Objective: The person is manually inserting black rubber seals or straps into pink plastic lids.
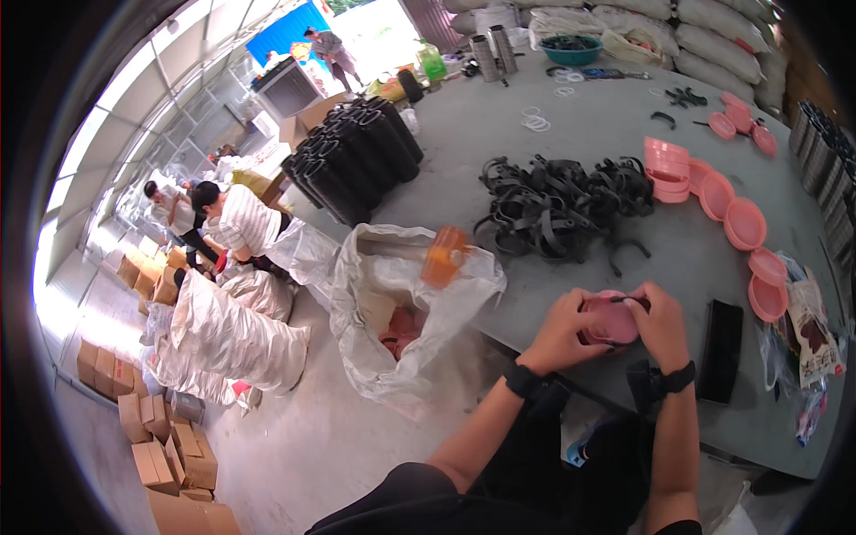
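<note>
Both my hands are closed around a pink round lid (pixel 612 319) over the near edge of the table. My left hand (pixel 562 332) grips its left side. Opposite it, my right hand (pixel 662 323) has its thumb on a thin black piece at the lid's rim. Just beyond, a heap of black curved plastic straps or handles (pixel 557 201) lies on the table, with a single black curved piece (pixel 629 252) apart from it. Pink round lids or shallow cups (pixel 744 224) run in a curved row to the right, with a stack at its far end.
Left of my hands stands an open white sack (pixel 374 357) with pink pieces inside and an orange container (pixel 446 257) at its rim. Black cylinders (pixel 352 160) crowd the table's left. A black rectangular object (pixel 720 349) and plastic bags (pixel 807 330) lie right. Co-workers (pixel 245 223) are at left.
</note>
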`<state>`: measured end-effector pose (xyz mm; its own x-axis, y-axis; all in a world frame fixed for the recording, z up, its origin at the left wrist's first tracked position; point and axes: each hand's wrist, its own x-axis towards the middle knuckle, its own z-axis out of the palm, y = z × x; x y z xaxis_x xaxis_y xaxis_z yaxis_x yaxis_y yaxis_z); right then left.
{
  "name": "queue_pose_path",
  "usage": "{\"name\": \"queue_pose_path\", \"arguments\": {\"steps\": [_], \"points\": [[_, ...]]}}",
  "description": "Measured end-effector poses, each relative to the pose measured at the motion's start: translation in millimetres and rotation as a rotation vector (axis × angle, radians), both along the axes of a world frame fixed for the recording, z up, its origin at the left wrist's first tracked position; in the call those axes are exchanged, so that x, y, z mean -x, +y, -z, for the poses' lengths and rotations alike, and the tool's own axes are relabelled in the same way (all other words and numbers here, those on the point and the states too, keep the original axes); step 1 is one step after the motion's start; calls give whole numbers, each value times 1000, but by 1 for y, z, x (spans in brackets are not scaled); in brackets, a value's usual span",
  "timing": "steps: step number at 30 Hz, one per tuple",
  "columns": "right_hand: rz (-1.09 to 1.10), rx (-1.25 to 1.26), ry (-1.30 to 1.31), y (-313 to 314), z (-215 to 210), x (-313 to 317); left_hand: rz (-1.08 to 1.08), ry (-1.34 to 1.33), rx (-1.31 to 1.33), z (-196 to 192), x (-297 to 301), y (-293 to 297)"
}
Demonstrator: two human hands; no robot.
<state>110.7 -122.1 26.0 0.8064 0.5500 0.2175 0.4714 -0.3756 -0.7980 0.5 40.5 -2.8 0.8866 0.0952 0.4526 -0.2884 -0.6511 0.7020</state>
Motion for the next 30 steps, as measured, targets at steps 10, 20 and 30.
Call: {"name": "queue_pose_path", "arguments": {"steps": [10, 20, 30], "points": [[78, 15, -54, 14, 10, -6, 51, -22, -16, -2, -6, 6], [53, 8, -7, 15, 13, -5, 15, 44, -36, 0, 0, 1], [-57, -73, 16, 15, 21, -15, 20, 99, -7, -5, 3, -1]]}}
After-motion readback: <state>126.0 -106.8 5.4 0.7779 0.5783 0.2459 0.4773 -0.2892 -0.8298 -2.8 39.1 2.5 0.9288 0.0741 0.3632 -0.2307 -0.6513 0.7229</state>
